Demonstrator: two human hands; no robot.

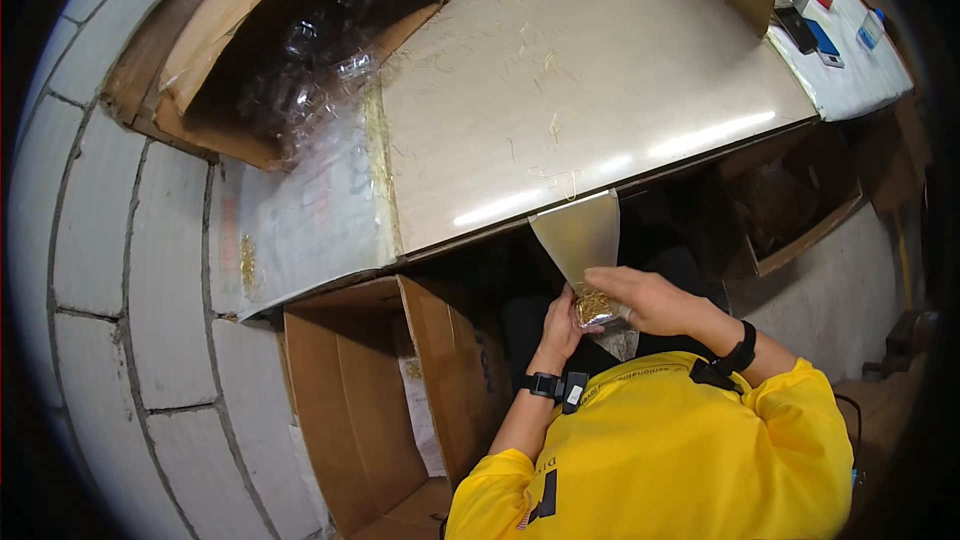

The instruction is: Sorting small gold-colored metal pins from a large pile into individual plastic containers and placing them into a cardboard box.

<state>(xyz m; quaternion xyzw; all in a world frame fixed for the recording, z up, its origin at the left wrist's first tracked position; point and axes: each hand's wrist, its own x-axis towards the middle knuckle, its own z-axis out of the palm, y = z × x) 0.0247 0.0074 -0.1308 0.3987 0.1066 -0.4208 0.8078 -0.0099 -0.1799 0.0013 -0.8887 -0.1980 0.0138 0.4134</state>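
Close to my body, my left hand [559, 328] grips a small clear plastic box [592, 324] from its left side. Golden, straw-like strands [597, 304] fill the box. My right hand [655, 302] reaches in from the right with its fingers stretched out, beside the top of the box. Just above both hands hangs a pale translucent chute [578, 235], wide at the table's edge and narrowing down toward the box. Whether the right fingertips touch the chute or the strands I cannot tell.
Beyond the chute lies a smooth table [600, 70] with scattered golden strands. A cardboard box of clear plastic containers [320, 75] stands far left. An open cardboard box [360, 410] is at lower left, another [790, 200] under the table. Phones [797, 30] lie far right.
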